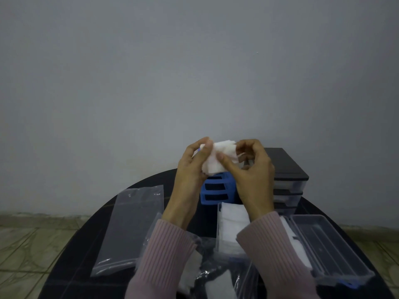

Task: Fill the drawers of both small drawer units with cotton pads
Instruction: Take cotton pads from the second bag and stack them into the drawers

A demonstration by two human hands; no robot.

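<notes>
Both hands (pixel 224 167) pinch soft white cotton pads (pixel 218 157)

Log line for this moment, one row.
both hands: left hand and right hand hold cotton pads | above blue drawer unit | black drawer unit at right
</notes>
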